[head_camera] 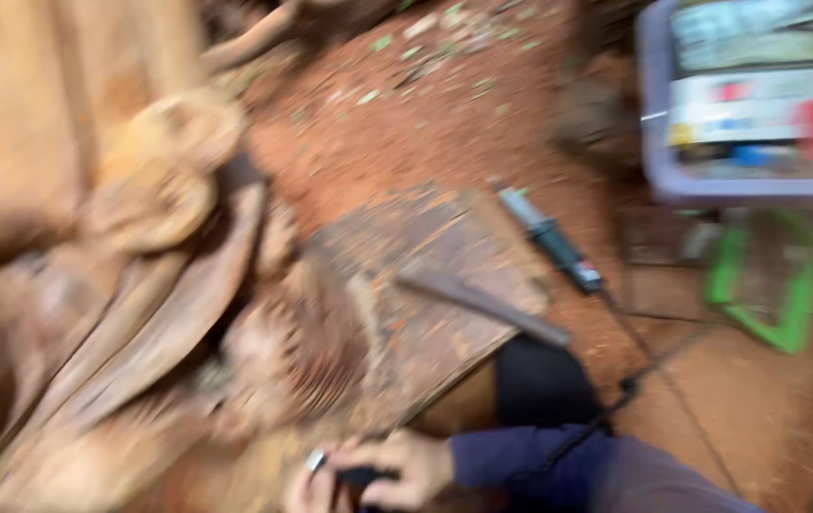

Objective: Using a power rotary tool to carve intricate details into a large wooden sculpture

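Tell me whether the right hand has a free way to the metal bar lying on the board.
Probably yes. The right hand grips something dark, but nothing stands between it and the metal bar on the board; it would have to let go first.

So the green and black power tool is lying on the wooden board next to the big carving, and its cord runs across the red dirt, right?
Not quite: the head view shows the power tool lying on the red dirt beside the wooden board, not on it.

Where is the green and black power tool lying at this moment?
In the head view, the power tool lies right of centre on the red sawdust-covered ground, beside the right edge of the flat wooden board, below-left of the plastic box.
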